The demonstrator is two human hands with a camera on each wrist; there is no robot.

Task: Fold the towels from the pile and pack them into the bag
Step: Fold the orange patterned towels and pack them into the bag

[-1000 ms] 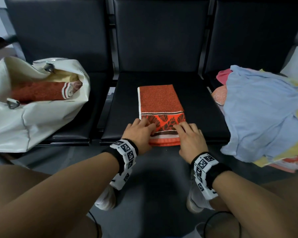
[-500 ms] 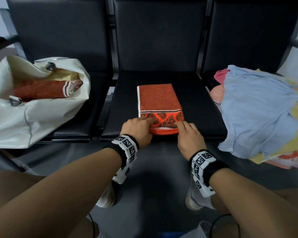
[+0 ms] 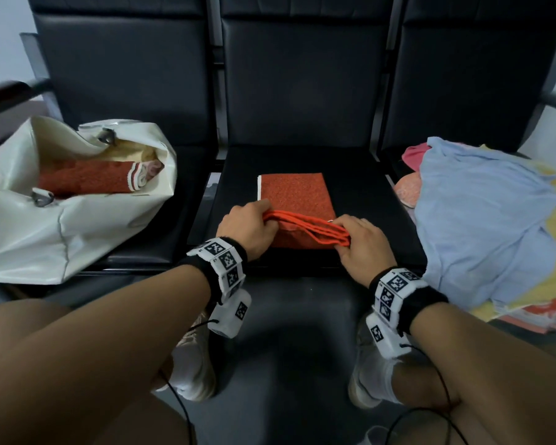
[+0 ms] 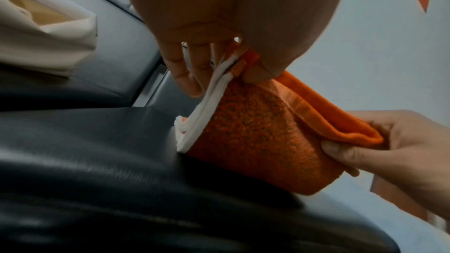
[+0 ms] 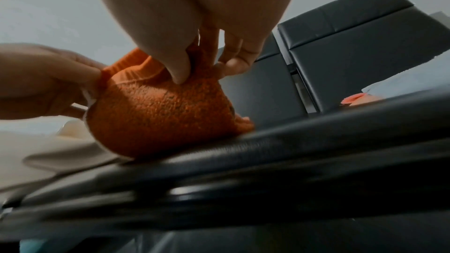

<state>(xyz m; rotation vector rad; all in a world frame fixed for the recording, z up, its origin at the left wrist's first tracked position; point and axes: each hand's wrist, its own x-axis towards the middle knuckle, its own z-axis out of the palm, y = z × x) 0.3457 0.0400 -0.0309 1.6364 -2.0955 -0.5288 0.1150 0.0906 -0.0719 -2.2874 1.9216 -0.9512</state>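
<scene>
Since the earlier frames, both hands have lifted the near, patterned end of the orange towel off the seat; half a second ago that end lay flat under the fingertips at the seat's front edge, with the leaf-pattern band showing. Now the left hand pinches the stacked layers at the left corner, thumb against curled fingers, and the right hand pinches the right corner the same way. The layered hem hangs between them as several thin orange edges. The towel's far half lies flat on the middle black seat of a row of three.

This looks like the final fold of this towel: the raised end would need to be carried away from the person and laid over the far half with edges aligned, then pressed flat. After that the bundle would go into the white bag on the left seat, which stands open and already holds a rolled rust-red towel. The unfolded pile, with a light blue cloth on top, waits on the right seat.

No brand, label or readable writing is visible; the wristbands carry only black-and-white square marker patterns.
</scene>
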